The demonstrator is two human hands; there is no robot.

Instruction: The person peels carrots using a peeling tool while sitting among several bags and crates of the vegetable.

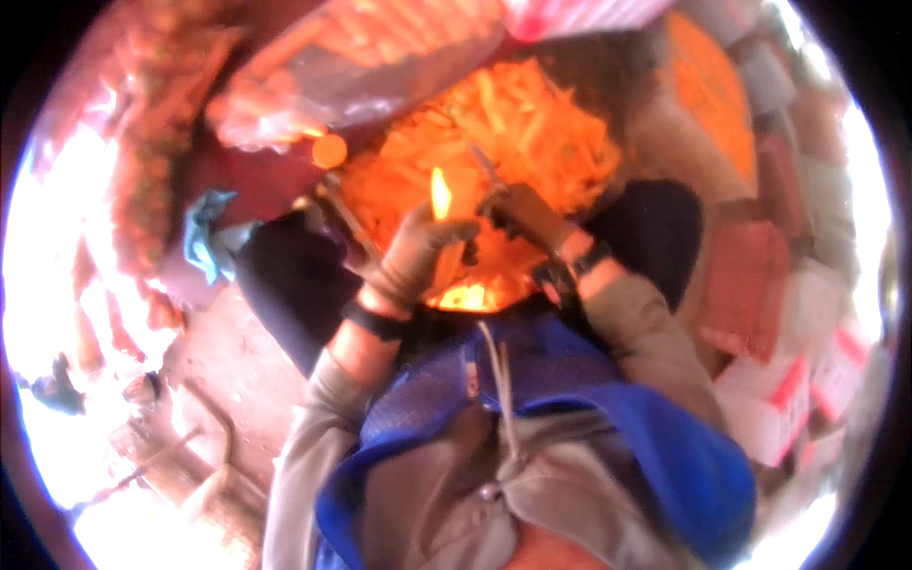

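My left hand (427, 247), in a dull glove, is closed around an upright orange piece (440, 193), probably a carrot, that glows bright in the light. My right hand (513, 214), also gloved, is closed on the handle of a knife (483, 161), its blade pointing up and left. Under and beyond both hands lies a large heap of orange pieces (560, 123), between my bent knees. An orange round piece (330, 150) sits left of the heap, and a thin tool (351, 214) lies by my left hand, too blurred to name.
A clear bag of long orange roots (351, 52) lies at the top. A pile of roots (142, 180) and a blue cloth or bag (204, 233) are left. Tan boxes (722, 142) with orange contents, red blocks (741, 285) and white-red cartons (760, 399) line the right.
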